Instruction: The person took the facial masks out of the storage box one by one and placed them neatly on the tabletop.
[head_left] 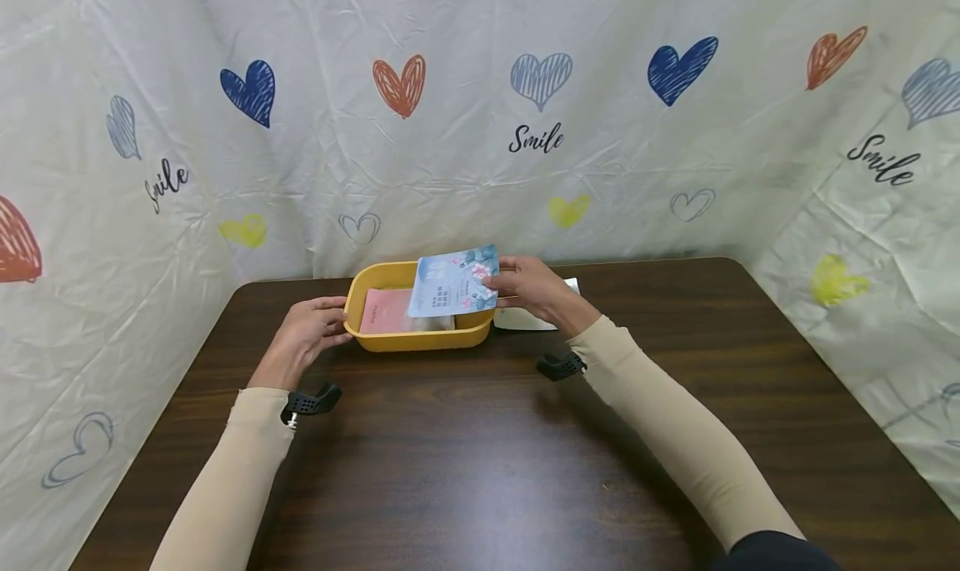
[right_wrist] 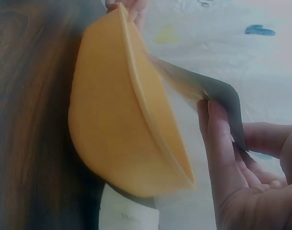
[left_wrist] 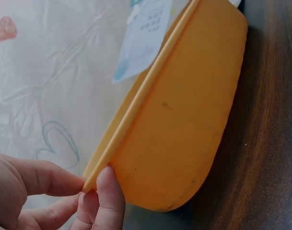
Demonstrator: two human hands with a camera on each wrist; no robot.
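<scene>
1. Nearest the camera are two beige sleeves (head_left: 232, 467), one on each forearm, with one piece of dark cloth (head_left: 780, 556) beyond the right one at the bottom edge.
2. Two black wrist straps (head_left: 315, 399) show, one at each wrist.
3. One brown table (head_left: 450, 463) with a wood-grain top lies beneath both arms.
4. One yellow tray (head_left: 423, 340) stands near the table's far edge, between the two hands.
5. The left hand (head_left: 303, 335) pinches the tray's rim at its left end, thumb and fingers on either side.
6. The right hand (head_left: 536, 288) pinches one blue packet (head_left: 452, 281) by its right edge, thumb on the printed face, fingers behind. The packet slants over the tray's opening; whether its lower edge touches anything inside, I cannot tell.
7. One pink packet (head_left: 384, 311) lies in the tray; beside it shows one pale item (head_left: 433, 324), partly hidden.
8. One white packet (head_left: 525, 319) lies on the table just beside the tray's right end.
9. Behind hangs one pale cloth (head_left: 450, 158) with three "Smile" words and two dark blue hearts.
</scene>
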